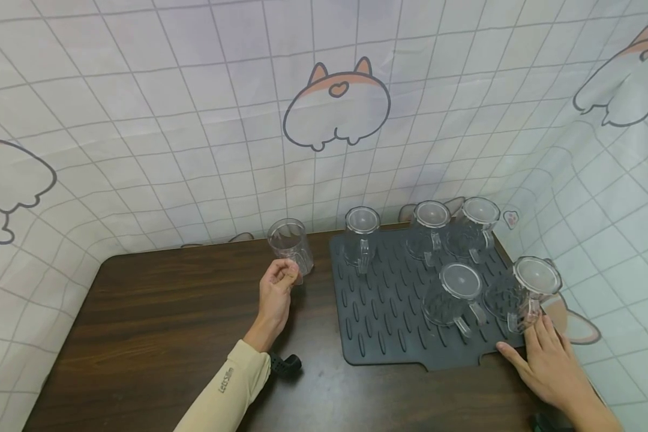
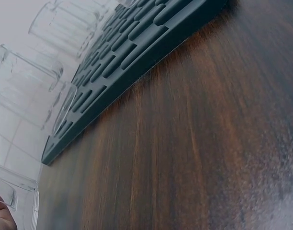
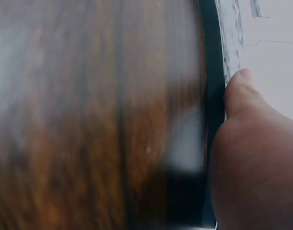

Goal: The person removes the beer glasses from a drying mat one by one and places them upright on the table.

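Observation:
Left of the drying mat, a clear glass mug [image 1: 290,243] stands upright on the table. My left hand [image 1: 276,294] pinches its handle with curled fingers and thumb. In the left wrist view, only a bit of that mug [image 2: 27,201] and some fingers show at the lower left corner. At the mat's near right corner, my right hand [image 1: 555,365] lies with its fingers stretched forward, their tips by the handle of an upside-down glass mug [image 1: 537,277]. Whether they touch the glass cannot be made out. The right wrist view shows the thumb [image 3: 242,93] beside the mat's edge.
The dark ribbed drying mat [image 1: 378,306] bears several upside-down glass mugs, among them one at the far left [image 1: 362,231] and one at the near middle [image 1: 456,291]. A gridded cloth [image 1: 237,132] stands behind and beside the brown wooden table [image 1: 167,324].

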Demonstrator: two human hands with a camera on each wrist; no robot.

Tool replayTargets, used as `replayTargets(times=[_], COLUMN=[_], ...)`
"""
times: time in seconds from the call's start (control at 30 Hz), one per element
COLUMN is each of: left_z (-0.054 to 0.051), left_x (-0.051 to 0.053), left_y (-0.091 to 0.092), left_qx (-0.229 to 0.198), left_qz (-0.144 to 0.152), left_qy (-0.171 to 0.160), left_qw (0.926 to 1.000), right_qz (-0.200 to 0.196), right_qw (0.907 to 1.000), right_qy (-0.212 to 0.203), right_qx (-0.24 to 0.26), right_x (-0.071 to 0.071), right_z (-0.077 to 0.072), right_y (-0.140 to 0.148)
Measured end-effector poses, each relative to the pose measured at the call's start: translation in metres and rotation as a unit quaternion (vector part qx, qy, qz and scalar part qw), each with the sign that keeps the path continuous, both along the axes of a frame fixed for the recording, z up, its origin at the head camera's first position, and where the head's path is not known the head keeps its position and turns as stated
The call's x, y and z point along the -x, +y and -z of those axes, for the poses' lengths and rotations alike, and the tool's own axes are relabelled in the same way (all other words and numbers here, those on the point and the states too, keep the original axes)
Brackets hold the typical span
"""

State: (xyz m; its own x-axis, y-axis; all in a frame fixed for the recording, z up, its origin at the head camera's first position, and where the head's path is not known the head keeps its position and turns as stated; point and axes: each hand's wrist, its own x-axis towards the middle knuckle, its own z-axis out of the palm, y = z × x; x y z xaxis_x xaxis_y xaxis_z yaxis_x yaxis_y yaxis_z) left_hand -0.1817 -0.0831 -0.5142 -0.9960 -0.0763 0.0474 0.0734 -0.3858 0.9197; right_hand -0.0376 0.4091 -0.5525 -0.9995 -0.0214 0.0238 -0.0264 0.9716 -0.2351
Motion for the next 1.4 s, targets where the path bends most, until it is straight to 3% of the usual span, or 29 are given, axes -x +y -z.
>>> replayTargets(times=[0.4, 0.73, 1.4], left_z=[0.0029, 0.0037, 0.0079], left_x=[0.0034, 0.0036, 0.0062], left_y=[0.0001, 0.0005, 0.0018], left_qx=[0.004, 0.014, 0.081], left_qz=[-0.005, -0.008, 0.009], left_qy=[-0.006, -0.004, -0.021], left_qw=[1.0, 0.9999, 0.9964], right_qz=[0.023, 0.023, 0.032], right_qw=[0.9988, 0.9986, 0.9977], right_qy=[-0.041, -0.043, -0.056], right_qx=[0.016, 0.018, 0.021], right_x=[0.0017, 0.003, 0.0019], right_z=[-0.0032, -0.001, 0.0], right_y=[-0.0036, -0.0056, -0.0044])
